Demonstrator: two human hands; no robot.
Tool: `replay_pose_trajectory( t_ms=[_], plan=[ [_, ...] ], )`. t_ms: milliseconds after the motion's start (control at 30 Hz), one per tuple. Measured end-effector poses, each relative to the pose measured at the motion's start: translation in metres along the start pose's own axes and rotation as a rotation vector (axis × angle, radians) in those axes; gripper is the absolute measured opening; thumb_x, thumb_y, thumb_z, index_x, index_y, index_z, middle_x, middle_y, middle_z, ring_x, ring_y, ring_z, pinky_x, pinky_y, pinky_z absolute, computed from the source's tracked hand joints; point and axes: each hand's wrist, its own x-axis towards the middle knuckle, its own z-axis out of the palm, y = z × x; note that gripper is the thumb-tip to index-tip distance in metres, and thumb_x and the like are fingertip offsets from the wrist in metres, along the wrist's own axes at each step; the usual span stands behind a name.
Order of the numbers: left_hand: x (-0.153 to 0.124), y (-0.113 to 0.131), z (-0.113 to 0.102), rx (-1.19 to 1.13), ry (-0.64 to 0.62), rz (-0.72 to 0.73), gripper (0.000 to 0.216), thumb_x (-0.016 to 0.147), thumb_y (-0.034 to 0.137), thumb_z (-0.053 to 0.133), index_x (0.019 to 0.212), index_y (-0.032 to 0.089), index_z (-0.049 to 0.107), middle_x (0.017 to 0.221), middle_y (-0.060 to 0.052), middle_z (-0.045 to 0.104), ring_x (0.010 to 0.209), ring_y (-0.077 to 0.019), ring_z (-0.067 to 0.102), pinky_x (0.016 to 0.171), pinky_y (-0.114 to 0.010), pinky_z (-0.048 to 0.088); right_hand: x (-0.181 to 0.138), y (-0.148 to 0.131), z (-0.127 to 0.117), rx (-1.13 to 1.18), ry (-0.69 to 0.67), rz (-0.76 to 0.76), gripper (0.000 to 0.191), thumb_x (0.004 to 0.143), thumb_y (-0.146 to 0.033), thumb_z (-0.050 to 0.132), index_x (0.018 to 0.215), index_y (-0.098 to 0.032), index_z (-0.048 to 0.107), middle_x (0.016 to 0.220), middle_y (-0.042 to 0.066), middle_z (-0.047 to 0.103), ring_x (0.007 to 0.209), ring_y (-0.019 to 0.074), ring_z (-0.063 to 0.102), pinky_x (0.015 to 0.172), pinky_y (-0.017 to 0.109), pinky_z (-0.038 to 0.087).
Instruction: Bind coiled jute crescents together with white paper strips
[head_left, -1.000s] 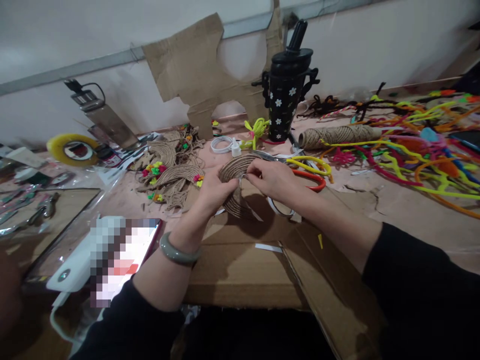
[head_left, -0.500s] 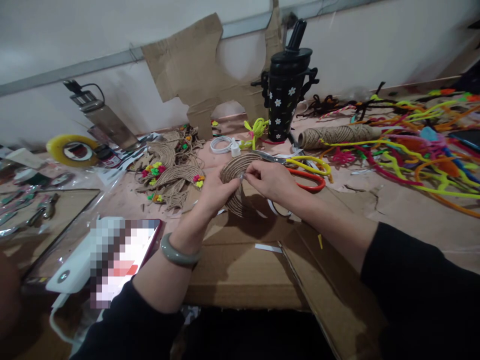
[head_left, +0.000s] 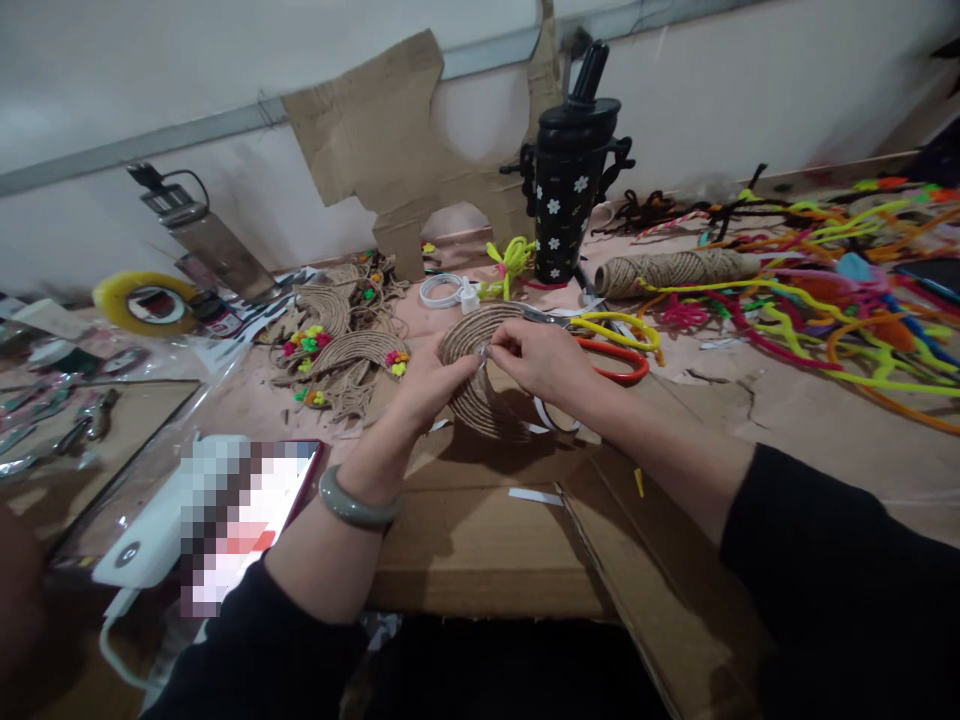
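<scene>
My left hand (head_left: 435,385) is closed round the left side of a crescent of jute rope (head_left: 487,410), made of several rows of cord laid side by side. At the crescent's inner edge, the fingertips of my right hand (head_left: 536,355) are pinched together. A tiny whitish bit shows between the two hands, too small to name. Just behind my right hand lie scissors with yellow and orange-red handles (head_left: 619,360). Below the crescent, a white strip ring (head_left: 559,418) is partly hidden by my right wrist.
Finished rope crescents with coloured flowers (head_left: 352,350) are heaped at left. Behind stand a black flowered tumbler (head_left: 559,200) and a grey bottle (head_left: 217,245). A jute spool (head_left: 675,272) and tangled pipe cleaners (head_left: 817,310) lie right. A phone (head_left: 262,510) and cardboard (head_left: 480,550) are nearer.
The crescent has turned slightly, and its lower end now reaches farther right beneath my right hand. Both hands stay in nearly the same place, with the same grip.
</scene>
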Motion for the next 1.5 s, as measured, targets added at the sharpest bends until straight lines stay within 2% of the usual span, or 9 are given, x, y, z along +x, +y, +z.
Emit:
replay_pose_trajectory(
  t_ms=[133, 400, 633, 833, 1033, 1167, 1300, 1500],
  plan=[
    [0.0002, -0.0002, -0.0007, 0.014, 0.015, -0.012, 0.035, 0.061, 0.024, 0.072, 0.094, 0.014, 0.065, 0.081, -0.003, 0.067, 0.072, -0.0149, 0.059, 0.067, -0.027, 0.047, 0.0001, -0.0006, -0.0008, 0.003, 0.002, 0.001, 0.017, 0.081, -0.028, 0.051, 0.080, -0.017, 0.064, 0.069, 0.003, 0.064, 0.061, 0.0133, 0.051, 0.058, 0.026, 0.033],
    [0.0013, -0.0024, -0.0004, -0.013, -0.038, 0.030, 0.041, 0.063, 0.030, 0.072, 0.101, 0.014, 0.063, 0.089, -0.005, 0.068, 0.083, -0.0175, 0.061, 0.078, -0.030, 0.048, 0.0010, -0.0019, -0.0033, -0.012, -0.015, 0.041, 0.016, 0.082, -0.029, 0.051, 0.081, -0.018, 0.064, 0.071, 0.002, 0.065, 0.063, 0.0135, 0.053, 0.058, 0.026, 0.033],
    [-0.0002, -0.0005, 0.0007, -0.054, -0.045, 0.020, 0.045, 0.064, 0.032, 0.072, 0.103, 0.014, 0.062, 0.092, -0.004, 0.068, 0.085, -0.0173, 0.061, 0.078, -0.029, 0.047, 0.0009, -0.0019, -0.0038, -0.008, -0.013, 0.033, 0.017, 0.082, -0.029, 0.051, 0.080, -0.018, 0.064, 0.070, 0.002, 0.065, 0.063, 0.0136, 0.053, 0.058, 0.026, 0.033],
    [0.0005, -0.0003, -0.0005, -0.063, -0.074, 0.013, 0.039, 0.069, 0.039, 0.068, 0.098, 0.014, 0.063, 0.084, -0.003, 0.067, 0.078, -0.0142, 0.059, 0.073, -0.025, 0.045, 0.0009, -0.0003, -0.0016, -0.027, -0.031, 0.025, 0.016, 0.082, -0.029, 0.053, 0.082, -0.018, 0.064, 0.071, 0.002, 0.065, 0.063, 0.0135, 0.053, 0.057, 0.025, 0.032],
    [0.0010, -0.0013, -0.0021, -0.152, -0.059, -0.086, 0.033, 0.064, 0.041, 0.072, 0.082, 0.014, 0.064, 0.072, -0.001, 0.064, 0.063, -0.0110, 0.055, 0.061, -0.023, 0.042, 0.0005, -0.0001, -0.0002, -0.021, -0.038, -0.006, 0.015, 0.081, -0.028, 0.052, 0.081, -0.018, 0.063, 0.071, 0.002, 0.065, 0.062, 0.0136, 0.053, 0.057, 0.025, 0.032],
    [0.0000, 0.0020, -0.0018, -0.159, -0.015, -0.118, 0.032, 0.065, 0.044, 0.069, 0.074, 0.014, 0.064, 0.067, -0.002, 0.063, 0.060, -0.0118, 0.054, 0.058, -0.024, 0.042, -0.0001, -0.0009, -0.0008, -0.016, -0.071, -0.034, 0.014, 0.080, -0.026, 0.052, 0.082, -0.018, 0.063, 0.073, 0.003, 0.066, 0.064, 0.0133, 0.053, 0.058, 0.024, 0.033],
    [-0.0002, 0.0041, -0.0028, -0.116, -0.013, -0.112, 0.024, 0.062, 0.032, 0.070, 0.078, 0.014, 0.065, 0.069, -0.001, 0.064, 0.061, -0.0118, 0.055, 0.057, -0.023, 0.041, -0.0007, -0.0007, -0.0001, 0.015, -0.085, -0.080, 0.015, 0.080, -0.023, 0.050, 0.082, -0.018, 0.064, 0.074, 0.003, 0.066, 0.065, 0.0126, 0.054, 0.061, 0.023, 0.034],
    [0.0006, 0.0058, -0.0049, -0.106, -0.069, -0.180, 0.021, 0.055, 0.014, 0.064, 0.076, 0.012, 0.064, 0.065, 0.001, 0.063, 0.058, -0.0095, 0.054, 0.056, -0.021, 0.040, -0.0012, -0.0005, 0.0010, 0.018, -0.085, -0.095, 0.017, 0.080, -0.023, 0.048, 0.081, -0.018, 0.064, 0.075, 0.003, 0.066, 0.066, 0.0130, 0.055, 0.063, 0.024, 0.036]
  ],
)
